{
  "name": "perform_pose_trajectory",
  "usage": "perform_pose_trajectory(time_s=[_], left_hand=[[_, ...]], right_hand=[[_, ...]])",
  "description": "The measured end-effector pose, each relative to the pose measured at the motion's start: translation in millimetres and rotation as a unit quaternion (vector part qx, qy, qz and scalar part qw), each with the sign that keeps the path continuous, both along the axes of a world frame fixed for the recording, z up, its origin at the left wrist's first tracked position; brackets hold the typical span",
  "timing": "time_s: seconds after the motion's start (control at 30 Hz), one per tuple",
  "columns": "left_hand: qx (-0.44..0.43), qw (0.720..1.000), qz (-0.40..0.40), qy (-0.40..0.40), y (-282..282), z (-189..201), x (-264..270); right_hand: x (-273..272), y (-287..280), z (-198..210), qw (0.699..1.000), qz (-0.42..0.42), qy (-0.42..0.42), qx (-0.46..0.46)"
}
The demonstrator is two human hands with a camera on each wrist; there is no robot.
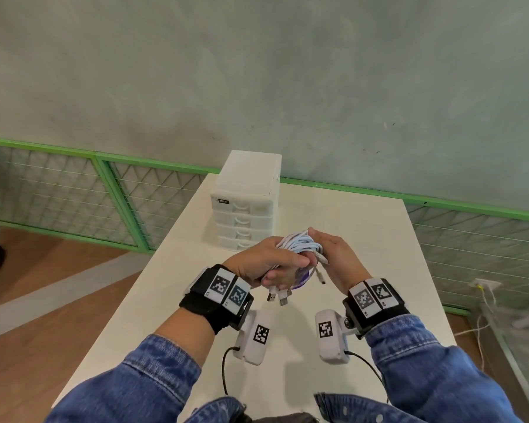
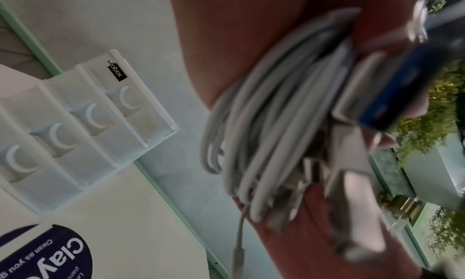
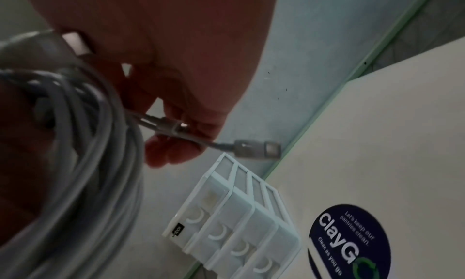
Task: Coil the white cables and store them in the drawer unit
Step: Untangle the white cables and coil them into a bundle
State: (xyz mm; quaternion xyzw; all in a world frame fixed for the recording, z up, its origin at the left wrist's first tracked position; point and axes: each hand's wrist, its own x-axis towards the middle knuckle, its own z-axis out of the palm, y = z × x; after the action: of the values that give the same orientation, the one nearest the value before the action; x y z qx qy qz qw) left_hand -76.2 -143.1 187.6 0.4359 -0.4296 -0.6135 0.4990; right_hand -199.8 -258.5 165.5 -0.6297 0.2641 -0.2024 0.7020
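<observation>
Here the bundle of white USB cables [image 1: 300, 244] sits coiled in mid-air above the white table [image 1: 379, 227], held between both hands just in front of the drawer unit [image 1: 246, 203]; the left hand [image 1: 264, 261] has its fingers and thumb curled round the lower part of the loops, while the right hand [image 1: 338, 254] lies against the far side of the bundle, its fingers bent in round the loops and a loose plug end [image 3: 258, 149] sticking out past them. How many cables make up the bundle I cannot tell; in the head view at least three plug ends dangle below the left hand. There is one drawer unit, with four drawers stacked, all of them closed. The step in hand looks like the finish of the coiling, with the stray ends being tucked in; the next move, I judge, calls for one hand to hold the coil alone so the other can pull a drawer open. One round dark sticker [image 3: 349, 241] lies on the table near the unit.
</observation>
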Motion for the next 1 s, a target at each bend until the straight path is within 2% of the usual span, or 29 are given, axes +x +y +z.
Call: perform_pose_trajectory(time_s=[0.13,0.2,0.3,0.37,0.53,0.73,0.83,1.0], left_hand=[[-0.017,0.998,0.031,0.045,-1,4,1],[-0.02,0.997,0.042,0.058,-1,4,2],[-0.012,0.995,0.06,0.074,0,2,-1],[-0.001,0.996,0.069,0.058,-1,2,-5],[0.039,0.993,0.099,-0.054,-4,6,-10],[0.058,0.977,0.197,-0.057,-8,1,-15],[0.078,0.959,0.266,-0.051,-14,5,-24],[0.021,0.949,0.315,0.022,-18,8,-39]], right_hand=[[2,8,5,0.991,-0.004,-0.064,0.115],[3,11,9,0.985,0.036,-0.096,0.139],[5,14,14,0.987,0.068,-0.083,0.121],[7,16,13,0.993,0.042,-0.068,0.091],[3,12,8,0.997,-0.038,-0.064,0.033],[-3,16,11,0.991,-0.095,-0.091,-0.038],[-3,24,12,0.986,-0.118,-0.114,-0.015],[-8,26,11,0.976,-0.143,-0.152,0.065]])
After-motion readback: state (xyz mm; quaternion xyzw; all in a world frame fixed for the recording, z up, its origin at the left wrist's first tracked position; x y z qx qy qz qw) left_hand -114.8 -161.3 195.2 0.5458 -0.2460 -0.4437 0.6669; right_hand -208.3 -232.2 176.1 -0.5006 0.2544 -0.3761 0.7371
